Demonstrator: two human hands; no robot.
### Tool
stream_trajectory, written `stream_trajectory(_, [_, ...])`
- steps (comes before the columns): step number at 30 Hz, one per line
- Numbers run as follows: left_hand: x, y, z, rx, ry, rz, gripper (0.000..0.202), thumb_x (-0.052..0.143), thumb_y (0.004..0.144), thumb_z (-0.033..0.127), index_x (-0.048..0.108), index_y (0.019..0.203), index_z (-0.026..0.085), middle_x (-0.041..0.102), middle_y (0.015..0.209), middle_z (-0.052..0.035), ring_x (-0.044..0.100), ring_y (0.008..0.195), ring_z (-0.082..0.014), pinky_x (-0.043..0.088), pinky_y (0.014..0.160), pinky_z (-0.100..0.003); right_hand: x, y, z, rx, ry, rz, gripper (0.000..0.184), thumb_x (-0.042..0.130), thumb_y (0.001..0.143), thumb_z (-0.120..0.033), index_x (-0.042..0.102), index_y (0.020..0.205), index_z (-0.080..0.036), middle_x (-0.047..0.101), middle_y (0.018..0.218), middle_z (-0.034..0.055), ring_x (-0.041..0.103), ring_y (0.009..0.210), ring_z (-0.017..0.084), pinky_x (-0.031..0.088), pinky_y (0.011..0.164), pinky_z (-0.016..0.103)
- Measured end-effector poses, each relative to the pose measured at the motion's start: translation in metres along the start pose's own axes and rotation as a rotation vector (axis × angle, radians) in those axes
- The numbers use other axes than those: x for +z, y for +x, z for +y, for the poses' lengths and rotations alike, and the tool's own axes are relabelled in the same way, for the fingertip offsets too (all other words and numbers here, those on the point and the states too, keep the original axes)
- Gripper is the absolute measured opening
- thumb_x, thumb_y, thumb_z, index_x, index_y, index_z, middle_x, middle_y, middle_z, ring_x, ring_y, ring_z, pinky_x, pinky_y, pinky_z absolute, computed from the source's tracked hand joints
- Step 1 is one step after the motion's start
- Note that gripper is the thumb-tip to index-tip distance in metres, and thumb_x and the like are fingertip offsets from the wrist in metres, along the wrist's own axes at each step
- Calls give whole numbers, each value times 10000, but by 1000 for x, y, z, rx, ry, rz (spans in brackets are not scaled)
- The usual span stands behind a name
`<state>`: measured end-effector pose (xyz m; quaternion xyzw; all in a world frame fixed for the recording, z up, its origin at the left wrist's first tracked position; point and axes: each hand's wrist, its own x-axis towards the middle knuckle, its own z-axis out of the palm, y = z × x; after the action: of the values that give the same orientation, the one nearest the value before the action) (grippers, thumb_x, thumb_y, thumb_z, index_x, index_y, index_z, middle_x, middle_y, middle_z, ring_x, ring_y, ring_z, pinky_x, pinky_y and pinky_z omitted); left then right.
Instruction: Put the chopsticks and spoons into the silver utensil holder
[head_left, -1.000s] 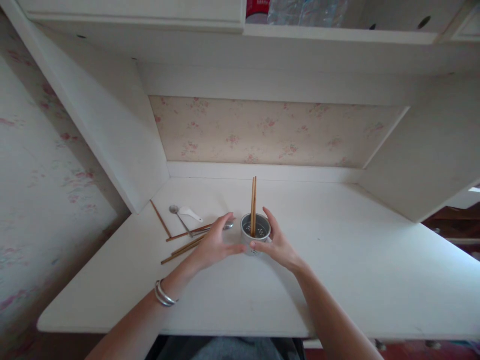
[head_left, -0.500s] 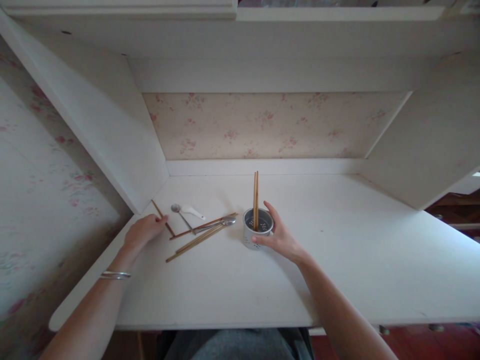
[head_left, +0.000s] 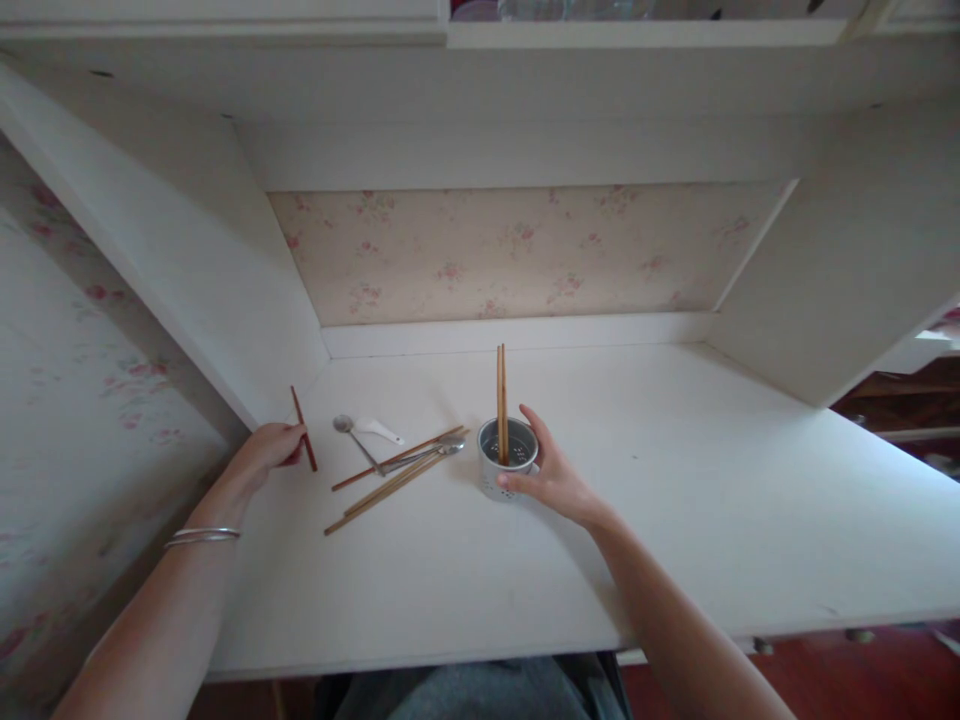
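My left hand [head_left: 276, 446] pinches a reddish-brown chopstick [head_left: 303, 428] at the desk's left side. My right hand [head_left: 551, 472] is curled around the right side of a grey metal utensil holder [head_left: 491, 484] with small holes. Two light wooden chopsticks [head_left: 502, 400] stand upright in the holder. Between my hands lie another reddish-brown chopstick [head_left: 356, 478], light wooden chopsticks [head_left: 375, 500], a metal spoon [head_left: 343, 424] with its handle toward me, and a white spoon [head_left: 382, 432]. More metal cutlery [head_left: 452, 446] overlaps the chopsticks; how many pieces I cannot tell.
The white desk [head_left: 675, 540] has a white panel [head_left: 165, 230] on its left and another panel [head_left: 832, 240] on its right. An overhead shelf [head_left: 480, 90] spans the top. Flowered wallpaper [head_left: 517, 255] covers the back. Drawer knobs [head_left: 859, 636] show below the front edge.
My left hand has drawn the reddish-brown chopstick left, away from the other one, and it points more upright. My right hand keeps its hold on the holder. The view has shifted slightly.
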<state>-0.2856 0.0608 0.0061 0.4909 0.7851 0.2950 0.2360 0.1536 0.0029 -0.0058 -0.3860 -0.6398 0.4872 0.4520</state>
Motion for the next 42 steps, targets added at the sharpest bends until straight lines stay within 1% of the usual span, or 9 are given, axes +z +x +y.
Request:
stream_trajectory(2, [-3, -11, 16, 0, -261, 13, 254, 567, 721, 351, 620, 768, 106, 663, 713, -72, 623, 634, -185, 533, 630, -306, 0, 0, -1, -7, -15, 2, 1064, 802, 620, -360, 138, 1447, -279, 470, 1348, 111, 475, 1227, 257, 282, 1081, 485])
stream_trajectory(4, [-3, -27, 40, 85, -430, -4, 255, 569, 755, 334, 614, 872, 111, 673, 852, -75, 644, 713, -157, 543, 714, -293, -1, 0, 0, -12, -37, 7, 1056, 804, 617, -359, 153, 1445, -280, 477, 1345, 106, 468, 1233, 259, 265, 1089, 490])
stream_trajectory(8, [8, -65, 99, 278, -746, -80, 200, 617, 768, 286, 609, 881, 122, 651, 883, -55, 637, 721, -123, 549, 725, -278, -1, 0, 3, -13, -34, 16, 1042, 795, 628, -363, 156, 1447, -282, 488, 1338, 104, 471, 1230, 267, 270, 1080, 513])
stream_trajectory(13, [41, -108, 163, 371, -951, -277, 324, 606, 786, 164, 546, 1103, 180, 621, 892, -23, 653, 749, -123, 555, 762, -330, 0, -1, 5, -11, -26, 24, 1042, 795, 626, -365, 160, 1446, -279, 487, 1337, 110, 466, 1236, 270, 287, 1071, 508])
stream_trajectory(18, [82, -130, 202, 389, -1006, -399, 275, 640, 764, 223, 548, 1021, 192, 589, 869, -2, 672, 735, -152, 567, 717, -356, 0, -2, 5, -21, -46, 14, 1035, 790, 637, -369, 154, 1447, -273, 473, 1353, 111, 450, 1249, 270, 279, 1076, 511])
stream_trajectory(22, [111, -135, 210, 390, -939, -340, 238, 615, 795, 356, 561, 925, 163, 607, 797, -16, 667, 691, -153, 572, 706, -363, 0, -2, 5, -15, -66, 1, 1018, 774, 658, -378, 142, 1448, -274, 481, 1345, 106, 455, 1244, 263, 283, 1077, 507])
stream_trajectory(25, [123, -134, 209, 405, -960, -324, 254, 617, 796, 376, 573, 900, 149, 623, 810, -32, 662, 710, -139, 569, 749, -346, 0, -3, 4, -16, -62, -15, 997, 762, 671, -389, 147, 1447, -277, 470, 1357, 100, 454, 1245, 257, 293, 1076, 491])
stream_trajectory(34, [134, -131, 208, 410, -1035, -237, 265, 638, 779, 362, 566, 911, 144, 594, 921, -40, 664, 786, -140, 553, 811, -348, 0, -1, 6, -26, -97, -2, 954, 758, 673, -402, 197, 1430, -253, 468, 1357, 108, 454, 1240, 255, 303, 1069, 486])
stream_trajectory(42, [147, -128, 185, 544, -654, -124, 304, 594, 801, 383, 604, 1019, 171, 663, 924, -62, 642, 845, -162, 503, 818, -317, 1, -2, 5, -23, -50, -13, 913, 753, 680, -401, 230, 1413, -252, 460, 1357, 121, 466, 1228, 252, 359, 1034, 466])
